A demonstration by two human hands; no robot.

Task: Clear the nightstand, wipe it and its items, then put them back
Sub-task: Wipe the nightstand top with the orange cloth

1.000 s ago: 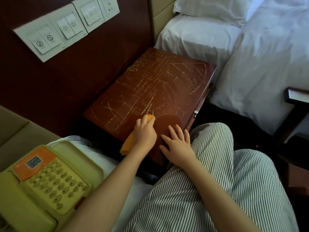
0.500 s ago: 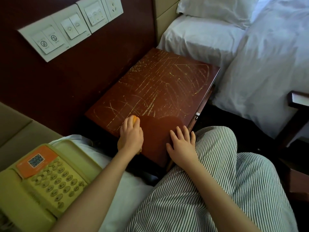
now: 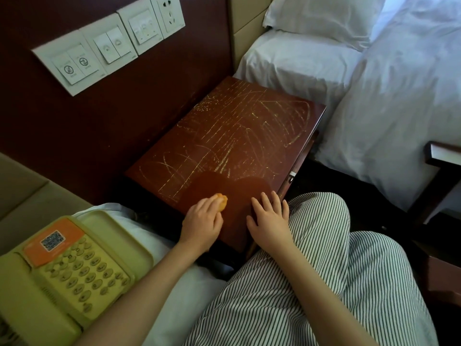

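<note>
At near edge of nightstand (image 3: 249, 136): left hand (image 3: 202, 221) on cloth (image 3: 221, 201), right hand (image 3: 268, 221) flat.

The person wore loose trousers (image 3: 311, 283) of pale cloth with thin dark stripes running lengthwise, creased and folded over both knees. The left hand (image 3: 202, 224) and right hand (image 3: 269, 221) were bare, and the forearms (image 3: 139, 290) were uncovered to the frame's edge

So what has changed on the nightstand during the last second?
The left hand, gripping the orange cloth, slid left and back toward the near edge of the nightstand, and the clean wiped patch grew wider. Less cloth shows now. The right hand stays flat on the near corner; the telephone stays on the white sheet.
</note>
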